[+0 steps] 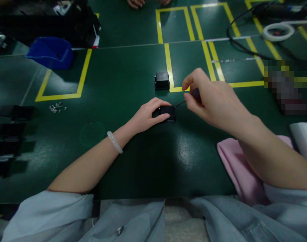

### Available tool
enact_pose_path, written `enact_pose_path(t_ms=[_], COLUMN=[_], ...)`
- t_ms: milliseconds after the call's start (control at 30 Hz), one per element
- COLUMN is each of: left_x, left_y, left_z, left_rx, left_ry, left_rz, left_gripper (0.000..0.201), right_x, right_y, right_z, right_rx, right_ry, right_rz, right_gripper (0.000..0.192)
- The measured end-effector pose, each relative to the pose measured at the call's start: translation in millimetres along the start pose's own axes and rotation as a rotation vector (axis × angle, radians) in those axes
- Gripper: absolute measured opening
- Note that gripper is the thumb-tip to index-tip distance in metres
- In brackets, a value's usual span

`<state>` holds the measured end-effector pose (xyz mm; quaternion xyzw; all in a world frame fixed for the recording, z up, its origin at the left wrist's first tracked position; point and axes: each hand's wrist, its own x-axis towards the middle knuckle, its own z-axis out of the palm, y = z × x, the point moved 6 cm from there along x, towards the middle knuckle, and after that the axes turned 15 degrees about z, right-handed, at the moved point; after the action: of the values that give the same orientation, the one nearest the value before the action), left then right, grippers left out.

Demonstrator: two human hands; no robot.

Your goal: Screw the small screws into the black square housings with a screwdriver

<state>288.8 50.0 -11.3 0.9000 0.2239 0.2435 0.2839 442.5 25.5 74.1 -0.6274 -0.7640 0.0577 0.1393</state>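
Note:
My left hand (153,114) is closed on a small black box-shaped part (168,111), holding it down on the green table. In my right hand (209,94) is a screwdriver (180,104), its dark handle mostly hidden by the curled fingers. The thin shaft slants down to the left, and its tip meets the upper right corner of the black part. A second black box-shaped part (162,81) stands just beyond my hands. Several small silver screws (57,107) lie loose on the table to the left.
A blue bin (51,53) stands at the back left before a black crate (68,23). Several black parts (8,146) line the left side. A pink cloth (234,158) lies under my right forearm. A white ring-shaped roll (278,32) and a black cable (230,33) are back right. Another person's hand (136,3) shows at the far edge.

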Motion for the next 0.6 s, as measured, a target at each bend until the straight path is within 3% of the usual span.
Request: enact_pose_path(t_ms=[233, 367, 400, 600], left_x=[0.3, 0.1, 0.1, 0.5], left_y=[0.6, 0.1, 0.2, 0.6], left_z=[-0.1, -0.1, -0.1, -0.1], left_rx=[0.011, 0.005, 0.004, -0.006], left_ry=[-0.008, 0.004, 0.007, 0.007], left_rz=[-0.002, 0.002, 0.006, 0.010], left_gripper=[0.039, 0.038, 0.038, 0.039], right_x=[-1.7, -1.6, -1.4, 0.2], right_y=[-2.2, -5.1, -5.3, 0.2], right_z=[-1.3, 1.7, -1.6, 0.3], right_rx=[-0.006, -0.014, -0.010, -0.022], right_ry=[0.022, -0.033, 0.028, 0.018], right_rz=[-0.036, -0.066, -0.070, -0.001], right_gripper=[0.026, 0.031, 0.034, 0.029])
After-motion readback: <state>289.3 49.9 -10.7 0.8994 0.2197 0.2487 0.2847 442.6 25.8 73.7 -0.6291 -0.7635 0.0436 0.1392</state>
